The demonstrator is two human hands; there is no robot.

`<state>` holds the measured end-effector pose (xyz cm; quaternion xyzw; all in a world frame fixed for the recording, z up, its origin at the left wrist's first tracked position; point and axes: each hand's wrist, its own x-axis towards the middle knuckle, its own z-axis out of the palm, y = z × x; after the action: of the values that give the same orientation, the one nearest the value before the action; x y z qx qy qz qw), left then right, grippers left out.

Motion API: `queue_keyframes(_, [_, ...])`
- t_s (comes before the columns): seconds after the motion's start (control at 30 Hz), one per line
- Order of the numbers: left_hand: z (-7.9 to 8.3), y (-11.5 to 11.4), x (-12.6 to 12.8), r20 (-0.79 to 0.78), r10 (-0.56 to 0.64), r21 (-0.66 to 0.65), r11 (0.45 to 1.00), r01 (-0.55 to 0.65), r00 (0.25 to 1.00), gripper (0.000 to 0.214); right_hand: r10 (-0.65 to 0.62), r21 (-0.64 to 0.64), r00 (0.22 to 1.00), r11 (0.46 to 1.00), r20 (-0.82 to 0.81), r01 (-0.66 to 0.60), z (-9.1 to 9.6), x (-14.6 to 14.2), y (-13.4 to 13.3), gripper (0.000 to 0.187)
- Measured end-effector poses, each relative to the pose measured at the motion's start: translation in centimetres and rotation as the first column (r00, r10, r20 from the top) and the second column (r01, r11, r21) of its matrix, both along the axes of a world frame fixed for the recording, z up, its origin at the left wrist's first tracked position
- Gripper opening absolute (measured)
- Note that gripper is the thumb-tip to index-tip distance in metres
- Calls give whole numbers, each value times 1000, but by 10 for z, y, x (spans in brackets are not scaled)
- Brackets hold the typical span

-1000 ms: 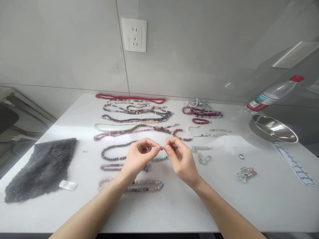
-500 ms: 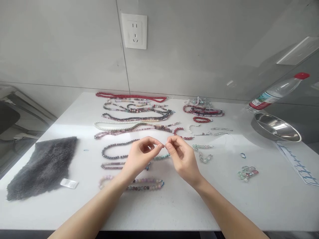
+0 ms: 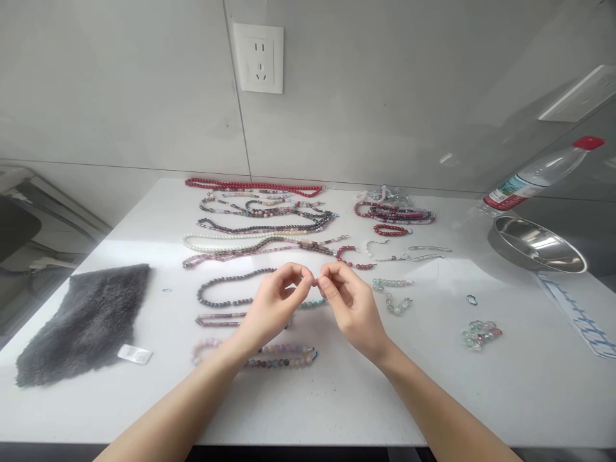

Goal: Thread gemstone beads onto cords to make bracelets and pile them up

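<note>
My left hand [image 3: 274, 305] and my right hand [image 3: 351, 308] are raised above the white table [image 3: 120, 410], with the fingertips of both meeting in a pinch. A tiny item [image 3: 315, 281] sits at the pinch, too small to identify. Below my left hand lies a strand of dark grey beads [image 3: 226, 290], partly hidden by it. A strand of teal beads [image 3: 312, 304] lies between my wrists. Nearest my right fingers are short pieces of pale green beads [image 3: 391, 282] and a strand of red beads [image 3: 353, 260].
Several more bead strands lie in rows [image 3: 260, 224] toward the wall. A grey fur pad [image 3: 81, 327] is at the left. At the right stand a steel bowl [image 3: 536, 244] and a lying plastic bottle [image 3: 543, 174]. A wall socket [image 3: 258, 58] is above.
My hands have drawn slightly closer, with the fingertips now pressed together. The view has shifted a little, so the table items sit slightly further right and the socket higher.
</note>
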<state>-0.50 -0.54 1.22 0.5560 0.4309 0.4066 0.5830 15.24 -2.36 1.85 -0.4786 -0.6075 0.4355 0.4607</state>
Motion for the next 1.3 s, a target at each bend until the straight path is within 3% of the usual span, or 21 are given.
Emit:
queue_keyframes(0.77, [-6,-3,0,176,-106,72,993,95,979,23,49,11,998,999,-44,-49,-4,0,-2,15])
queue_keyframes(1.13, [-6,-4,1,176,-140,102,987,123,974,22,98,-27,992,995,-79,-100,-13,0,0,24])
queue_keyframes(1.3, [-5,-4,0,177,-143,78,988,132,974,23,151,-65,979,985,-139,-161,-9,-1,0,25])
